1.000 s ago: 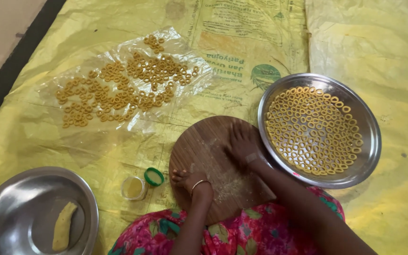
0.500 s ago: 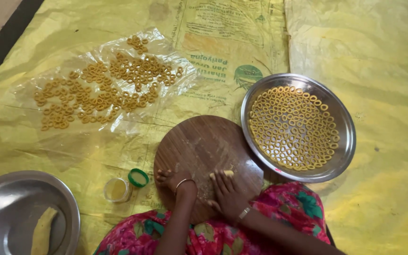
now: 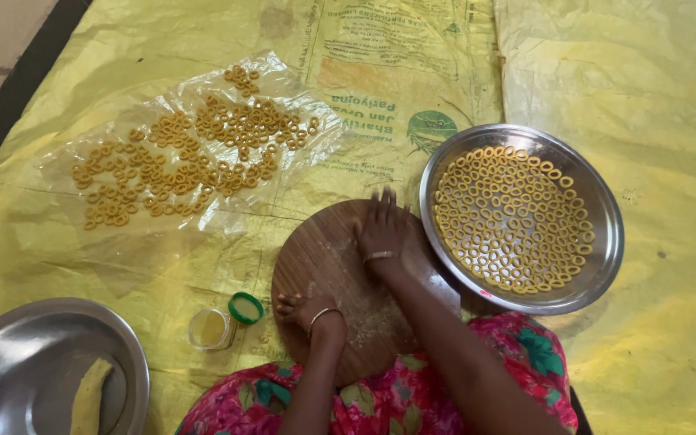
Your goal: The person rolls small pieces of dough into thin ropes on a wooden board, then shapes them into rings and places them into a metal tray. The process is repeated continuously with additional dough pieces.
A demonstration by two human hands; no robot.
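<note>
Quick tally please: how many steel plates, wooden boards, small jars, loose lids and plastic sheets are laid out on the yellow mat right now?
Round steel plates: 2 (one with dough rings, one with a dough strip)
Round wooden board: 1
Small clear jar: 1
Green lid: 1
Clear plastic sheet with rings: 1
Total: 6

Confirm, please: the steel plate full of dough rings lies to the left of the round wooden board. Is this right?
Not quite. In the head view the steel plate full of dough rings lies to the right of the round wooden board, not the left.
</note>
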